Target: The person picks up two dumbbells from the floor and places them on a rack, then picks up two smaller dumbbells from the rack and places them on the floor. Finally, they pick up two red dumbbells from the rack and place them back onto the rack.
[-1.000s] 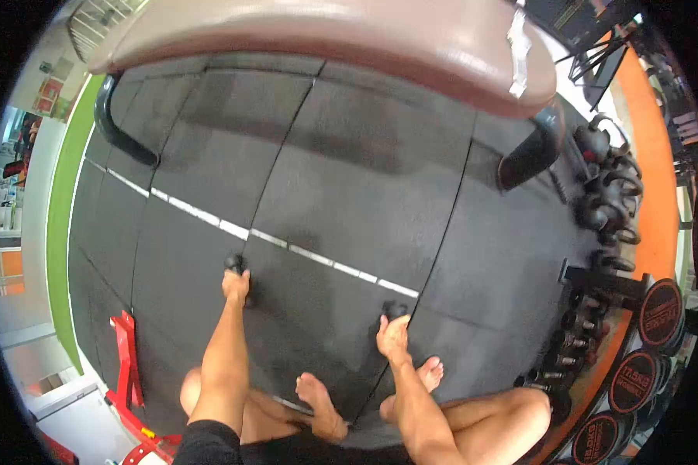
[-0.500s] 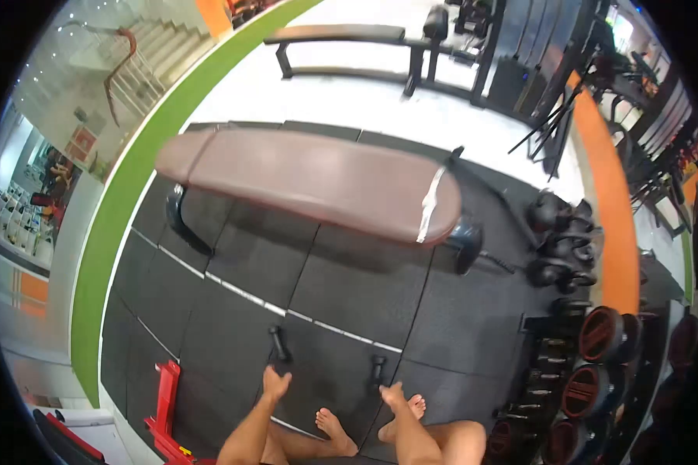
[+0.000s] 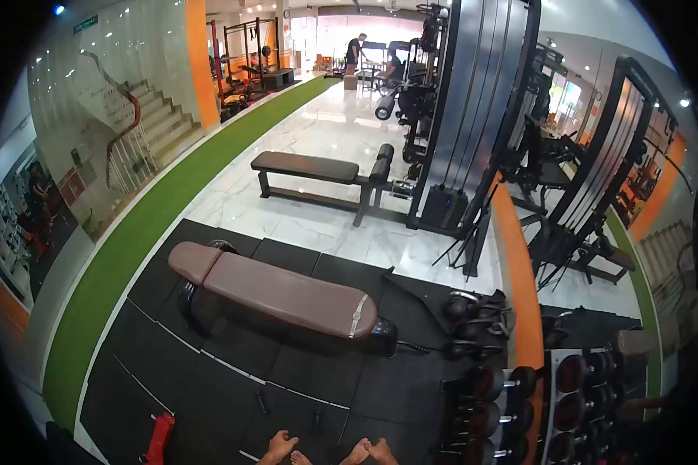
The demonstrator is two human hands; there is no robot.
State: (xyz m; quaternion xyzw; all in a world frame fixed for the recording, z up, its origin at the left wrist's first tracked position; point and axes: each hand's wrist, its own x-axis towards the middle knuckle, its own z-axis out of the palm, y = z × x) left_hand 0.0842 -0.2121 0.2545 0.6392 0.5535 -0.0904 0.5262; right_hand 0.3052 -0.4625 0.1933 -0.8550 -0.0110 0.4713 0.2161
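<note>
At the bottom edge of the view, my left hand (image 3: pixel 281 445) is empty, its thumb and fingers apart. A small black dumbbell (image 3: pixel 261 401) lies on the dark floor mat ahead of it, not touched. My right hand (image 3: pixel 381 450) shows low in the view beside my right foot (image 3: pixel 356 452); its fingers look loosely apart with nothing in them. A second black dumbbell (image 3: pixel 317 421) rests on the mat between and ahead of my hands. Part of my left foot (image 3: pixel 300 459) shows beside my left hand.
A brown padded bench (image 3: pixel 287 294) stands across the mat ahead. To the right are a dumbbell rack (image 3: pixel 485 418) and kettlebells (image 3: pixel 473 318). A red metal frame (image 3: pixel 159 438) sits at lower left. Farther off stand a black bench (image 3: pixel 306 165), a cable machine (image 3: pixel 473 116) and a person (image 3: pixel 354 53).
My view has tilted up, showing more of the gym. The bench, dumbbells and both hands now sit lower in view. Both dumbbells still lie on the mat.
</note>
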